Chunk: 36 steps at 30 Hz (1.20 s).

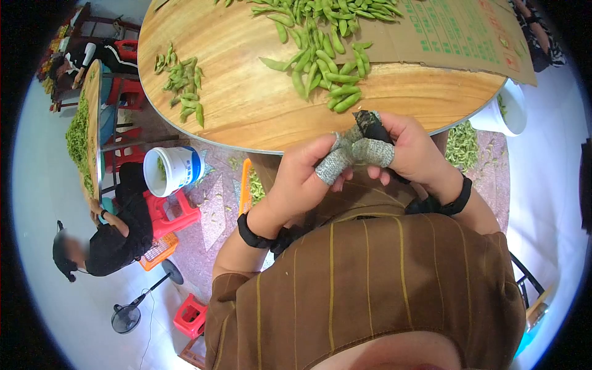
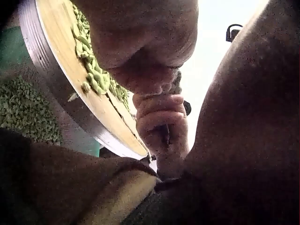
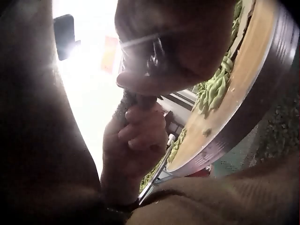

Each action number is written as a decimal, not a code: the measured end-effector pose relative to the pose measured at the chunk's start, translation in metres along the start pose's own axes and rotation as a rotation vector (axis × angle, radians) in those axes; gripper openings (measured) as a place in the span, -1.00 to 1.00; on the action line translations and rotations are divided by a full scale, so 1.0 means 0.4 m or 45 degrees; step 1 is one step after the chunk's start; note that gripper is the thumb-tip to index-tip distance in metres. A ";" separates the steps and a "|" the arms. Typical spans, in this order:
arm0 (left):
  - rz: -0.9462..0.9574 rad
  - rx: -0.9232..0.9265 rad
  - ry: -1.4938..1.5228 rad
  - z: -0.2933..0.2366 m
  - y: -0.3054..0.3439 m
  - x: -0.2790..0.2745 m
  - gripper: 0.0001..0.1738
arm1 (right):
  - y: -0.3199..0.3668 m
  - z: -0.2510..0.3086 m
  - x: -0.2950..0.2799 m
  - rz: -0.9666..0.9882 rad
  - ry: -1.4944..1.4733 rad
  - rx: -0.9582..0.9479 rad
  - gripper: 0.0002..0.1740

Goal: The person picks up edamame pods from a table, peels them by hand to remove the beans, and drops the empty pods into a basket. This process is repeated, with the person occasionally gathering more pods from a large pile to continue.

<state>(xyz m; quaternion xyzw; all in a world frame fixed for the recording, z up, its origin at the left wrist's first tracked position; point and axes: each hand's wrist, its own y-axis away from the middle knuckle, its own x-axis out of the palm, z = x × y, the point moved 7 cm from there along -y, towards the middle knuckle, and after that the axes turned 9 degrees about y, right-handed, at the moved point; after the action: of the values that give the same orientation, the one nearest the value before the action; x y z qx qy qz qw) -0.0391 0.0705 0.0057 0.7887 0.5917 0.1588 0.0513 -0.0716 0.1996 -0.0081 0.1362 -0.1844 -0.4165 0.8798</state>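
My left hand (image 1: pixel 302 169) and right hand (image 1: pixel 416 148) meet at the table's near edge, above my lap. Grey wrap (image 1: pixel 330 168) covers the left thumb; another grey wrap (image 1: pixel 375 152) is on the right thumb, and their tips come together. A black wrap (image 1: pixel 372 127) shows along the right forefinger. Both wrist views show the other fingers curled under; what lies between the fingertips is hidden, and I cannot tell whether anything is pinched there. Just beyond the hands, green soybean pods (image 1: pixel 327 68) lie heaped on the round wooden table (image 1: pixel 240 92).
A flattened cardboard sheet (image 1: pixel 450 37) lies under part of the heap. A smaller group of pods (image 1: pixel 188 86) sits at the left. White buckets (image 1: pixel 191 165) stand on both sides, with pods on the floor (image 1: pixel 462 145). Another person (image 1: pixel 117 240) sits at a second pod-covered table (image 1: pixel 94 123).
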 end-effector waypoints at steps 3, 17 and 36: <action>0.022 -0.079 0.041 0.023 0.000 -0.014 -0.90 | -0.006 -0.019 -0.011 -0.028 0.149 0.030 -0.79; -0.355 -0.435 -1.661 0.197 0.270 -0.343 -0.79 | -0.069 0.010 0.073 -0.170 1.584 -0.682 -0.76; -0.342 0.427 -0.990 -0.062 -0.014 -0.081 -0.82 | -0.132 0.186 -0.033 -0.651 1.839 -0.687 -0.79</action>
<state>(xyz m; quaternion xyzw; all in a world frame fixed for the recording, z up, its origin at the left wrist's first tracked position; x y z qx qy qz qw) -0.0599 0.0388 0.0214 0.7034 0.6432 -0.2559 0.1614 -0.1478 0.1708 0.0349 0.1925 0.5726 -0.4440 0.6618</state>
